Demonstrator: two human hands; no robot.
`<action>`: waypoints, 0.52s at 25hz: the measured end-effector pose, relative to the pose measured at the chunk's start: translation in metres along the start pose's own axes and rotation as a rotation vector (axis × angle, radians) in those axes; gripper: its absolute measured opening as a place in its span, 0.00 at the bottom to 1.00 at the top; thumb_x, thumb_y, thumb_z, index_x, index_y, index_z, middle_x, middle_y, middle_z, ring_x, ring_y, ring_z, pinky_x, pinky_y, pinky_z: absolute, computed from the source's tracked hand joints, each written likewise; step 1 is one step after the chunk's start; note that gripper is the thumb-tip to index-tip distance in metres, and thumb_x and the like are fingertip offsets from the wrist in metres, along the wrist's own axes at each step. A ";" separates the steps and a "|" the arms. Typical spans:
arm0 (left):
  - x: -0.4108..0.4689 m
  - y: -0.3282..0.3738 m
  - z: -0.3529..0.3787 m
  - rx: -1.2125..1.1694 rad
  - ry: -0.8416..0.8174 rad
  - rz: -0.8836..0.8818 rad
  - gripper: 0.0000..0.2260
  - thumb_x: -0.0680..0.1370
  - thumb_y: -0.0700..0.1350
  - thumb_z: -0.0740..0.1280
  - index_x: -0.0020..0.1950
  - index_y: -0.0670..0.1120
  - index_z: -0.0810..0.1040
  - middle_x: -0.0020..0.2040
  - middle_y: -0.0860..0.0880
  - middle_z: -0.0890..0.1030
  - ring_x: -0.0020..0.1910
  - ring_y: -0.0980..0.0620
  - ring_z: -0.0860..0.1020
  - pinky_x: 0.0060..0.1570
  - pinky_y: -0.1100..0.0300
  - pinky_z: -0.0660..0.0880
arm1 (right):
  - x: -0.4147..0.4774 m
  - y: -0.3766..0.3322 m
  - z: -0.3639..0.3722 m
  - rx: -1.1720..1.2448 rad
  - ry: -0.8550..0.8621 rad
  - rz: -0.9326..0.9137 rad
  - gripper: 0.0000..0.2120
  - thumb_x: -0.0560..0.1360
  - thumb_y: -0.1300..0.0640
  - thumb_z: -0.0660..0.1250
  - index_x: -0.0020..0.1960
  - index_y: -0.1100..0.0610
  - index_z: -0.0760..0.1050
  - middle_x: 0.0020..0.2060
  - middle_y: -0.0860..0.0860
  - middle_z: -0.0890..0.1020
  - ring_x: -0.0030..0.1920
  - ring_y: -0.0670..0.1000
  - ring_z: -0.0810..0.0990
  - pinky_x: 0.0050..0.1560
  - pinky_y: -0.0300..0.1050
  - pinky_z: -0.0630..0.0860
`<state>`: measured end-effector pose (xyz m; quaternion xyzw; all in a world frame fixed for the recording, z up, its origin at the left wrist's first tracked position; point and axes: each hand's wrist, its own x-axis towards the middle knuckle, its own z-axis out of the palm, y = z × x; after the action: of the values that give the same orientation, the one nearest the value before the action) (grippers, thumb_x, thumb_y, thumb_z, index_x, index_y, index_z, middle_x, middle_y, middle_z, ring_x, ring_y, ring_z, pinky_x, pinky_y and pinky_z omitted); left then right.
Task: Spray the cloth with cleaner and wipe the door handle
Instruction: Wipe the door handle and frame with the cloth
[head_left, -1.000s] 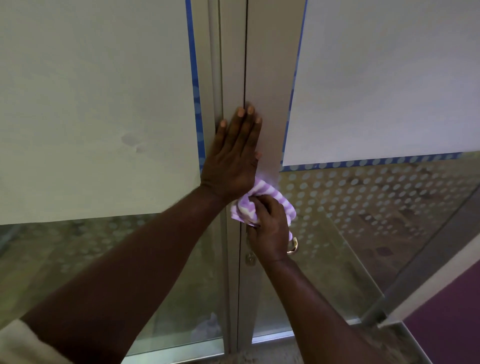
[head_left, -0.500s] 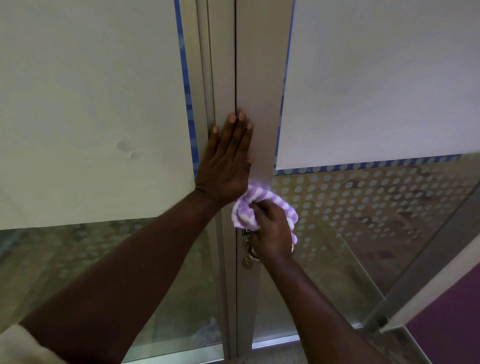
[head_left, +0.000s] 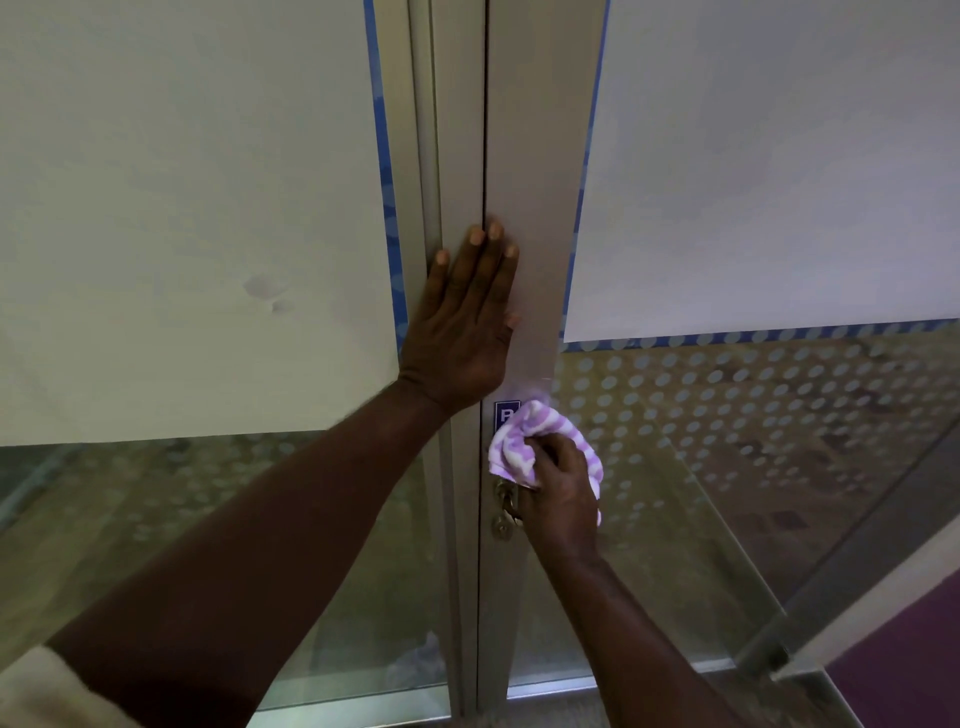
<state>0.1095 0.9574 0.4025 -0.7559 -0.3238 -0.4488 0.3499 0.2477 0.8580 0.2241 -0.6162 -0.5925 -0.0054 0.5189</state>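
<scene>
Cloth (head_left: 519, 447), purple-striped and bunched, is sitting just below the frame's centre, right above the brass door handle (head_left: 505, 496). The right hand (head_left: 563, 493) is gripping it with curled fingers. At centre, the left hand (head_left: 462, 332) is lying flat, fingers straight, against the metal door frame (head_left: 535, 156).

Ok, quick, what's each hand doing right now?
Left hand: open, pressed flat against the door frame.
Right hand: closed, gripping the striped cloth by the door handle.
</scene>
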 end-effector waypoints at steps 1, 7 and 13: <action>0.000 0.000 0.000 0.003 0.002 -0.003 0.28 0.85 0.46 0.63 0.83 0.38 0.61 0.82 0.36 0.63 0.82 0.39 0.57 0.83 0.47 0.41 | -0.001 0.001 -0.001 -0.001 -0.016 -0.008 0.19 0.70 0.53 0.68 0.61 0.48 0.79 0.59 0.44 0.81 0.54 0.48 0.83 0.39 0.52 0.82; 0.001 0.001 0.001 0.010 0.011 -0.006 0.29 0.83 0.45 0.65 0.82 0.37 0.62 0.82 0.36 0.64 0.82 0.39 0.58 0.83 0.47 0.42 | 0.050 -0.018 -0.010 -0.032 0.165 -0.164 0.15 0.75 0.62 0.68 0.61 0.58 0.82 0.59 0.54 0.82 0.58 0.54 0.80 0.54 0.46 0.77; 0.000 -0.001 0.002 0.011 0.002 -0.001 0.28 0.84 0.46 0.63 0.82 0.38 0.61 0.82 0.37 0.63 0.82 0.39 0.57 0.83 0.47 0.42 | 0.013 -0.007 0.005 -0.263 -0.088 -0.354 0.19 0.71 0.62 0.71 0.61 0.54 0.84 0.56 0.52 0.83 0.56 0.57 0.81 0.56 0.54 0.75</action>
<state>0.1094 0.9591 0.4017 -0.7534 -0.3265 -0.4479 0.3539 0.2431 0.8686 0.2344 -0.5646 -0.7076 -0.1467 0.3988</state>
